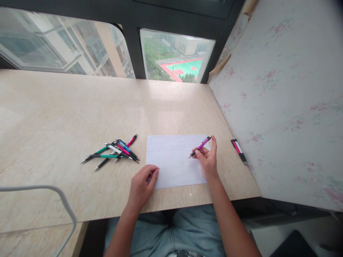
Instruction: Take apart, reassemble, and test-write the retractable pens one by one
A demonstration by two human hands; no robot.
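A sheet of white paper (174, 171) lies flat on the tabletop, with several lines of small handwriting across its upper part. My right hand (208, 162) is over the paper's right side, gripping a purple ballpoint pen (203, 143). The pen slants with its tip down to the left, and my index finger reaches up to its top end. My left hand (143, 184) rests at the paper's lower left edge, fingers curled in and thumb against them. Nothing shows between those fingers. Whether the pen tip touches the paper I cannot tell.
Left of the paper lies a loose pile of several pens (118, 151) in green, pink, blue and white. More pens (239, 151) lie by the right-hand wall (281, 117). A grey cable (65, 201) arches at lower left. Windows (177, 57) line the back.
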